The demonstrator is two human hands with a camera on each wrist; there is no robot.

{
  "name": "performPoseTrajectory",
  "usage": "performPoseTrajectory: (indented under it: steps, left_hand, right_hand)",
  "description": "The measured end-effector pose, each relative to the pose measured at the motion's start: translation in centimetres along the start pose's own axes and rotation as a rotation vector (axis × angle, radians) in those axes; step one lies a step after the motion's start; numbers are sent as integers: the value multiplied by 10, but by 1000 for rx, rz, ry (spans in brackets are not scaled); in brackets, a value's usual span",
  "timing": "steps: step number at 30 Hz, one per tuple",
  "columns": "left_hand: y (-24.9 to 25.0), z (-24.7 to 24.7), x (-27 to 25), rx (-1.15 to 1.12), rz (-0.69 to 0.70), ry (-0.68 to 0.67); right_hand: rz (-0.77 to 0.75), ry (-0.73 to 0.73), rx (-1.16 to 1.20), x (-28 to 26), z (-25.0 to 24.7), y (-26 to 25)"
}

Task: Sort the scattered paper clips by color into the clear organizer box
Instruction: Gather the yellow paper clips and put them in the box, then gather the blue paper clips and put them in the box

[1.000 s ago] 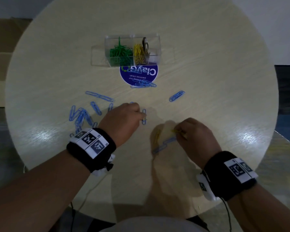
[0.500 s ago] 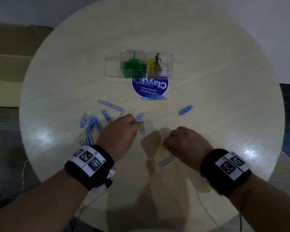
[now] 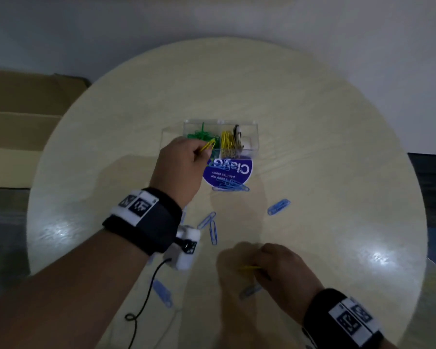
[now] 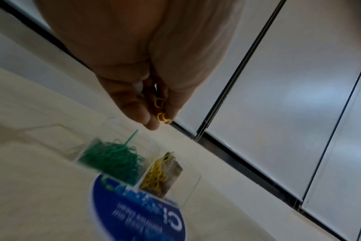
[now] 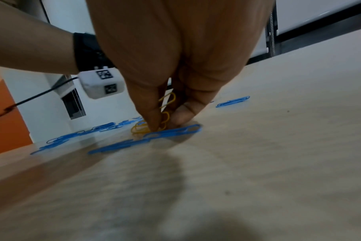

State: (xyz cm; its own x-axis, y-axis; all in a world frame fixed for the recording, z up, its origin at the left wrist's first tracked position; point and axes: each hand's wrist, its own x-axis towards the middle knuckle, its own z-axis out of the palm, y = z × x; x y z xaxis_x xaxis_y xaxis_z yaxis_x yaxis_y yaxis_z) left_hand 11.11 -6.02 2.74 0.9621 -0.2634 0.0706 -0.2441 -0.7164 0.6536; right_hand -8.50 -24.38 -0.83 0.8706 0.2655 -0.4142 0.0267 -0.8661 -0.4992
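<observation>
The clear organizer box [image 3: 252, 127] stands mid-table with green clips [image 3: 199, 136] in one compartment and yellow clips [image 3: 227, 144] in the one to its right. My left hand [image 3: 202, 152] hovers at the box's near side and pinches yellow clips [image 4: 162, 112] between thumb and fingers. Near the table's front, my right hand [image 3: 258, 269] pinches yellow clips [image 5: 167, 104] against the tabletop, beside a blue clip [image 5: 150, 138]. Several blue clips [image 3: 278, 206] lie scattered between the hands.
A round blue sticker [image 3: 237, 172] lies just in front of the box with blue clips on it. A cardboard box [image 3: 15, 117] stands off the table's left edge. A cable [image 3: 146, 295] hangs from my left wrist camera. The round table's [image 3: 337, 147] far and right parts are bare.
My left hand has lifted from the blue clips and travelled up to the organizer box with yellow clips pinched. The right hand stays low at the front, still pinching yellow clips.
</observation>
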Motion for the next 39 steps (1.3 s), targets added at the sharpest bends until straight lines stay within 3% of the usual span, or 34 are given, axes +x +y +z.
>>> performPoseTrajectory:
  steps: [4,10,14,19,22,26,31,34,39]
  left_hand:
    - [17,12,47,44,-11,46]
    - [23,37,60,43,-66,-71]
    - [17,33,52,8,-14,-79]
    - [7,20,47,-193,-131,5]
    - [-3,11,37,-211,-164,55]
    - [-18,2,18,-229,-202,76]
    - [-45,-24,-19,-255,-258,105]
    - [-64,-43,-51,-95,-258,96]
    - [-94,-59,-118,90,-314,-65]
  right_hand:
    - [14,35,72,2,-8,8]
    - [166,360,291,18,-46,13]
    - [262,497,463,57,-90,8]
    - [291,621,535,124,-129,0]
    - [330,612,432,156,-138,-6]
    - [313,474,300,177,-136,-16]
    - [279,631,395,163,-129,-12]
    - [182,590,145,159,-120,-12]
    - [72,470,-229,168,-110,-22]
